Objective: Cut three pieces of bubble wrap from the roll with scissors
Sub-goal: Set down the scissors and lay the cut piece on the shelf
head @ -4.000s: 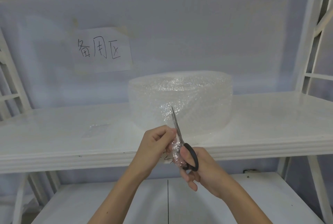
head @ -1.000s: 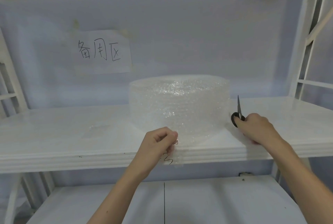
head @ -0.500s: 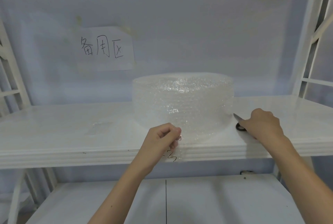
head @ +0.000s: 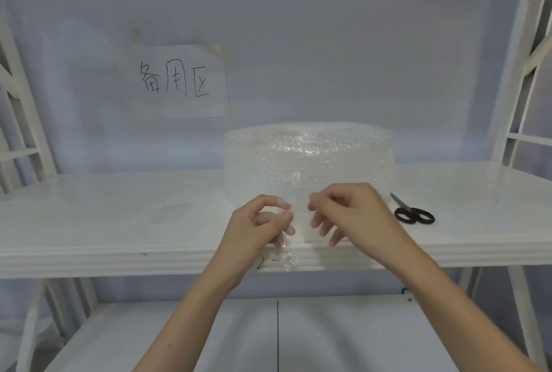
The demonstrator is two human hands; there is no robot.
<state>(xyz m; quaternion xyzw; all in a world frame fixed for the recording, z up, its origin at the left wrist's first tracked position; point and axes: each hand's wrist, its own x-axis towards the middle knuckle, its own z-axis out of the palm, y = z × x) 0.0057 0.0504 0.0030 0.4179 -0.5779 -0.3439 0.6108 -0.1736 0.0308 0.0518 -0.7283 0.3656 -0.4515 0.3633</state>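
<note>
A wide roll of clear bubble wrap [head: 307, 159] stands on the white shelf [head: 104, 222]. My left hand [head: 260, 228] pinches a small clear strip of bubble wrap [head: 289, 255] that hangs down over the shelf's front edge. My right hand [head: 349, 213] is just right of it, thumb and forefinger pinched at the strip's upper right edge, other fingers spread; whether it grips the wrap is unclear. Black-handled scissors [head: 410, 213] lie shut on the shelf to the right of the roll, apart from both hands.
A paper sign with handwriting [head: 177, 80] is taped to the back wall. A flat clear piece [head: 170, 211] lies on the shelf at the left. White frame uprights [head: 513, 78] stand at both sides, and a lower shelf [head: 268, 335] sits below.
My right hand laid the scissors on the shelf right of the roll, let go, and moved left to the strip. My left hand kept its pinch on the strip.
</note>
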